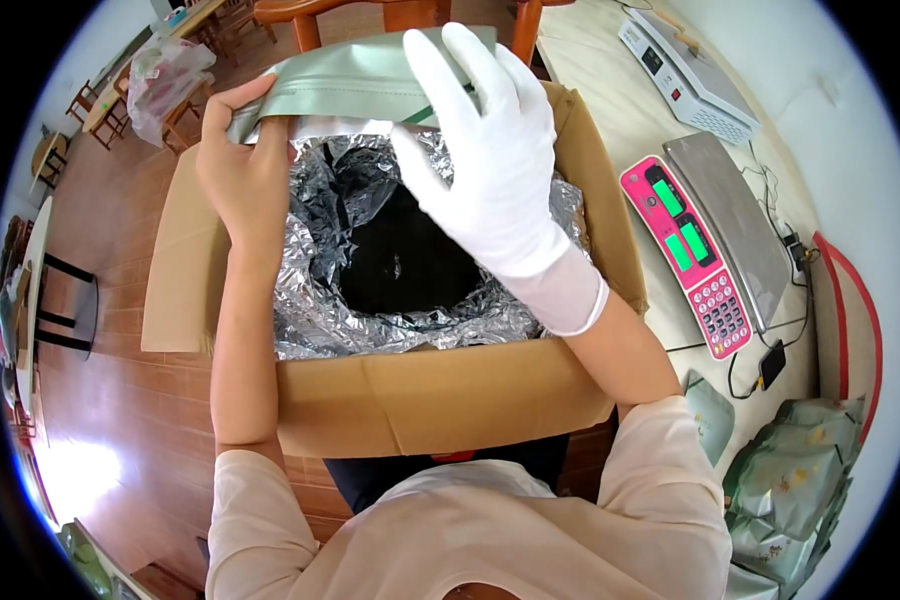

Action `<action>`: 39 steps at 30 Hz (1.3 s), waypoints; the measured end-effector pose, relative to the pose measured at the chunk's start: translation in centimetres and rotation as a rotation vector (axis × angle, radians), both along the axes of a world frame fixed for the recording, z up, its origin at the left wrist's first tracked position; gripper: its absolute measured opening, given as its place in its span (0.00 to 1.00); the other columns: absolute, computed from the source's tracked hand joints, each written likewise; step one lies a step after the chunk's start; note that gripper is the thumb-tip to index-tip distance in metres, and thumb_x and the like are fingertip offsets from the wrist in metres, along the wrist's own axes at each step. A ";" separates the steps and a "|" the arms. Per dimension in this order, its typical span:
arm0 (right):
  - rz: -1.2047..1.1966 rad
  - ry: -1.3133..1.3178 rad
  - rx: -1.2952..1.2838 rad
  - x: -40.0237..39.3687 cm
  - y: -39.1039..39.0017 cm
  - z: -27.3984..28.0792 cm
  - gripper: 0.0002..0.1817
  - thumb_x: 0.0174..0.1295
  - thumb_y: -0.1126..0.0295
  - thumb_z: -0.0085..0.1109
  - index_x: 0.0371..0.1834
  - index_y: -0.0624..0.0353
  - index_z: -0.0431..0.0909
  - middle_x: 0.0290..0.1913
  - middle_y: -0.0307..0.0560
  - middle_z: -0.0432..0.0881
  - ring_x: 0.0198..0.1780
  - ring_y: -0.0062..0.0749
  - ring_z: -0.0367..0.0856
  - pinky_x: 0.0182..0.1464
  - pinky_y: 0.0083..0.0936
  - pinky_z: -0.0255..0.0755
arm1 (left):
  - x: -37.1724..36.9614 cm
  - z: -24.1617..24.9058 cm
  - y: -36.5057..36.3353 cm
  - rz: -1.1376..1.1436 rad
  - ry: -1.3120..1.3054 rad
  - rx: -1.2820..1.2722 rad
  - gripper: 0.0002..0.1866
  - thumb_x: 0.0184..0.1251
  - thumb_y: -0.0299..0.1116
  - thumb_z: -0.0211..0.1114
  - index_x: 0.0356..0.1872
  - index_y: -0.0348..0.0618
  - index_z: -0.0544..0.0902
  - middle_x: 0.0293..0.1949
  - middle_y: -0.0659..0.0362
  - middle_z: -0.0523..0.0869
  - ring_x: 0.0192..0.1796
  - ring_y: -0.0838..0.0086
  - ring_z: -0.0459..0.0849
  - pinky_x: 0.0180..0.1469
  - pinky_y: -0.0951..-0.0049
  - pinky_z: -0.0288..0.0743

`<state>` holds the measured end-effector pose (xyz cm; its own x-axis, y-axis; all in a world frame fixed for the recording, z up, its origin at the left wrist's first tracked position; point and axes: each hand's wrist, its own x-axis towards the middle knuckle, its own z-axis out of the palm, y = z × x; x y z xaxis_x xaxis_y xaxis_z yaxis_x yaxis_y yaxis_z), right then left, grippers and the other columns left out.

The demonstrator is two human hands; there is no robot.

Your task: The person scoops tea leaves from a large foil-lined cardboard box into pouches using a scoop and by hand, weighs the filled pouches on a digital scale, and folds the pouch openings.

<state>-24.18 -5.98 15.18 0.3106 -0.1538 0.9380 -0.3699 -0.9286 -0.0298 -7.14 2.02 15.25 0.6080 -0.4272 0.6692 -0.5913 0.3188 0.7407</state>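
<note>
A pale green foil pouch [355, 85] spans the far side of an open cardboard box [420, 400]. My bare left hand [245, 165] pinches the pouch's left edge between thumb and fingers. My right hand [490, 140], in a white glove, has its fingers stretched up and its thumb apart; the fingers overlap the right part of the pouch in this view. Crumpled silver foil [320, 325] lines the box below both hands. Inside the foil lies a dark, nearly black hollow [400, 260], its contents too dark to make out.
On the cream table to the right stands a pink digital scale [685, 245] with a metal plate and lit green displays. Behind it is a white sealing machine [685, 75]. Cables and a black adapter [772, 365] lie nearby. Filled green pouches [790, 480] are stacked at lower right.
</note>
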 end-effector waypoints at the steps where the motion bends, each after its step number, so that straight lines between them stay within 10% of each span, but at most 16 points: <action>1: -0.001 0.008 -0.017 0.2 0.6 0.2 0.33 0.46 0.65 0.69 0.60 0.49 0.73 0.59 0.48 0.69 0.53 0.50 0.67 0.52 0.41 0.66 | 0.4 -0.3 -0.3 -0.028 0.039 -0.050 0.06 0.63 0.25 0.64 0.40 0.39 0.81 0.24 0.63 0.82 0.22 0.86 0.74 0.22 0.85 0.65; 10: 0.383 0.154 -0.132 1.1 4.2 -0.2 0.21 0.48 0.73 0.57 0.50 0.56 0.80 0.48 0.45 0.79 0.43 0.36 0.79 0.38 0.27 0.75 | 0.9 -0.7 -0.3 0.153 -0.178 -0.075 0.07 0.61 0.24 0.62 0.40 0.39 0.82 0.32 0.61 0.86 0.28 0.84 0.79 0.30 0.83 0.71; 14: 0.202 0.207 -0.051 1.8 2.9 -1.6 0.24 0.55 0.71 0.50 0.57 0.63 0.71 0.46 0.48 0.77 0.45 0.38 0.78 0.39 0.29 0.75 | -1.3 -0.7 0.2 0.071 -0.370 -0.084 0.14 0.54 0.16 0.59 0.41 0.41 0.82 0.35 0.59 0.86 0.33 0.86 0.80 0.34 0.84 0.75; 19: 0.015 0.495 0.306 0.3 2.0 -2.0 0.12 0.57 0.69 0.53 0.42 0.62 0.77 0.40 0.52 0.79 0.41 0.42 0.79 0.37 0.35 0.73 | -3.4 -1.9 0.4 -0.076 -0.427 0.002 0.15 0.51 0.17 0.61 0.42 0.43 0.80 0.32 0.59 0.86 0.28 0.76 0.85 0.31 0.80 0.76; 25: 0.558 0.186 0.694 -1.2 -0.6 -4.1 0.10 0.61 0.75 0.50 0.44 0.62 0.75 0.38 0.57 0.79 0.40 0.50 0.78 0.43 0.38 0.73 | -7.1 -2.5 0.8 -0.357 -0.611 -0.046 0.19 0.46 0.19 0.66 0.42 0.46 0.78 0.32 0.57 0.85 0.28 0.65 0.85 0.28 0.72 0.78; 39: 0.419 -0.108 1.023 -9.5 0.7 -2.2 0.10 0.61 0.74 0.50 0.44 0.62 0.75 0.38 0.58 0.79 0.40 0.51 0.78 0.43 0.38 0.73 | -19.3 -7.2 -0.1 -0.600 -0.981 -0.179 0.14 0.49 0.29 0.61 0.39 0.42 0.79 0.20 0.63 0.74 0.22 0.74 0.78 0.22 0.74 0.73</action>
<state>-33.67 -5.29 12.96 0.4439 -0.7727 0.4537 0.0183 -0.4984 -0.8668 -26.45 1.91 8.05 -0.4728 -0.3224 0.8201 -0.6043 0.7959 -0.0355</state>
